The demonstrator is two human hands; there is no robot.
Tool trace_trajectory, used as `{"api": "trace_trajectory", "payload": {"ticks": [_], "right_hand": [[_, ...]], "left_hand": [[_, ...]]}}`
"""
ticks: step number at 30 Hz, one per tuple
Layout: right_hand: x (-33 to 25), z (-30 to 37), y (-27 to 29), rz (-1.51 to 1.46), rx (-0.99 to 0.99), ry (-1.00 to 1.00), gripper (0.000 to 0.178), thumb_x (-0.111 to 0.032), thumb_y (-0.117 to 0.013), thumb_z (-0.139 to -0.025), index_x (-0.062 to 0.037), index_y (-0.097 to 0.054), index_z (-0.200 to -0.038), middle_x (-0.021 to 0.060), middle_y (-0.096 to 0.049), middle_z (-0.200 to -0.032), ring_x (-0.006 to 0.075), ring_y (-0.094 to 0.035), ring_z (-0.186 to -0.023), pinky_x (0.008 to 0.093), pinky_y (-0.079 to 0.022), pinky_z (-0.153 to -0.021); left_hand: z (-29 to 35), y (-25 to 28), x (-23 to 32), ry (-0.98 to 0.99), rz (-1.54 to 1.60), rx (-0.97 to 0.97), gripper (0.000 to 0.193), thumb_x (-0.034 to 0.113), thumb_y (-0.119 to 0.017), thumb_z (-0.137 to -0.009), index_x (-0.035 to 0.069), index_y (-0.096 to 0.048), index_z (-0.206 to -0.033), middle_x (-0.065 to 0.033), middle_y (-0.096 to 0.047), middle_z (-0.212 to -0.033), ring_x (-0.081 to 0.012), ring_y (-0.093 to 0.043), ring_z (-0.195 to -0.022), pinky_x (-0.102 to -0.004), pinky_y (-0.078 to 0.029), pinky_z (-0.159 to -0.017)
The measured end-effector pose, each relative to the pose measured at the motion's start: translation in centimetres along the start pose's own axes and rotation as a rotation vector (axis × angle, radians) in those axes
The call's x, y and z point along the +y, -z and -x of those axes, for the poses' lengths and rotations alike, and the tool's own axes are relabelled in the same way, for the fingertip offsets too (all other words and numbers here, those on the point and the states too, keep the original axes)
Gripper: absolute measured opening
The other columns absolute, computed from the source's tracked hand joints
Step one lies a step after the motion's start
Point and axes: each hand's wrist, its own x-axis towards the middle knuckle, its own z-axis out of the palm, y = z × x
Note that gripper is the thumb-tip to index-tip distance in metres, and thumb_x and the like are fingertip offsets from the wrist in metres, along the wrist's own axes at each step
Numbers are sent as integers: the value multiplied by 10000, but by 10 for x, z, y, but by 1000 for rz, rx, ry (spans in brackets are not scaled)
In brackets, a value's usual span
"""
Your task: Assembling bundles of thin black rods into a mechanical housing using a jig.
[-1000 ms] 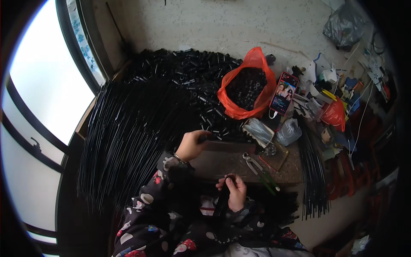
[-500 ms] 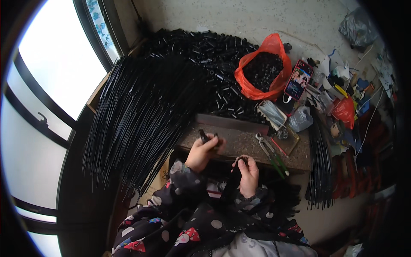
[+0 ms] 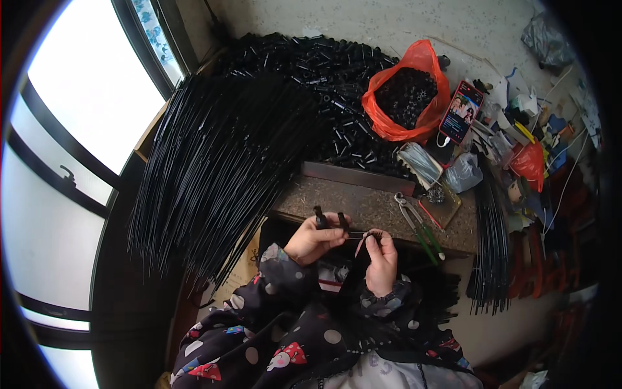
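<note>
My left hand (image 3: 314,242), in front of the bench's near edge, is closed on black plastic tubes (image 3: 321,220); two tube ends stick up past its fingers. Beside it my right hand (image 3: 381,264) is closed too, thumb against fingertips, on small dark pieces (image 3: 374,235) whose kind I cannot make out. Thin metal wires (image 3: 354,236) span the short gap between the two hands. Pincers (image 3: 421,235) with green handles lie on the bench to the right, jaws pointing away from me.
Long thin black rods (image 3: 207,175) fan over the bench's left side. Behind lies a heap of black tubes (image 3: 291,68), beside an orange-red bag (image 3: 433,123) of small black parts. A phone (image 3: 461,111), a box of wires (image 3: 421,162) and more rods (image 3: 492,253) are on the right.
My left hand has moved slightly right and down, closer to the right hand. Wires now show between the hands. The whole view has shifted a little.
</note>
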Motion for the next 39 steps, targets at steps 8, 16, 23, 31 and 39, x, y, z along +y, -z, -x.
{"api": "trace_trajectory", "payload": {"ticks": [8, 16, 23, 31, 39], "right_hand": [[5, 6, -11, 7, 26, 75, 145, -49, -550, -866, -36, -465, -983, 1, -493, -894, 73, -477, -806, 211, -395, -745], [6, 3, -11, 7, 17, 58, 187, -94, -567, -871, -19, -445, -994, 13, -504, -881, 59, -484, -786, 190, -400, -719], [11, 1, -11, -39, 5, 22, 183, -81, -562, -872, -21, -447, -1001, 32, -551, -922, 76, -525, -838, 204, -422, -757], [10, -1, -10, -232, -177, -239, 223, -230, -585, -866, -34, -559, -969, 27, -596, -857, 109, -553, -802, 226, -431, -750], [16, -6, 0, -341, -186, -334, 305, -239, -581, -867, -22, -505, -1068, 72, -596, -900, 155, -596, -800, 288, -504, -698]], "left_hand": [[-1, 5, -11, 76, 147, -191, 240, -24, -564, -818, -54, -535, -1055, -144, -606, -983, -167, -625, -817, -238, -529, -732], [-2, 5, -8, -15, -59, -164, 212, -21, -614, -786, -59, -566, -989, -128, -604, -969, -165, -599, -805, -254, -497, -752], [9, -9, -5, -625, -832, -142, 394, 21, -704, -716, -40, -564, -1080, -34, -550, -814, -93, -544, -699, -211, -426, -646], [7, 2, -16, -149, -96, -102, 257, 48, -691, -737, -27, -595, -963, -91, -606, -816, -126, -552, -662, -245, -463, -581], [9, -8, 11, -190, -554, -136, 189, -1, -631, -779, -75, -597, -949, -94, -581, -824, -168, -589, -632, -261, -477, -533]]}}
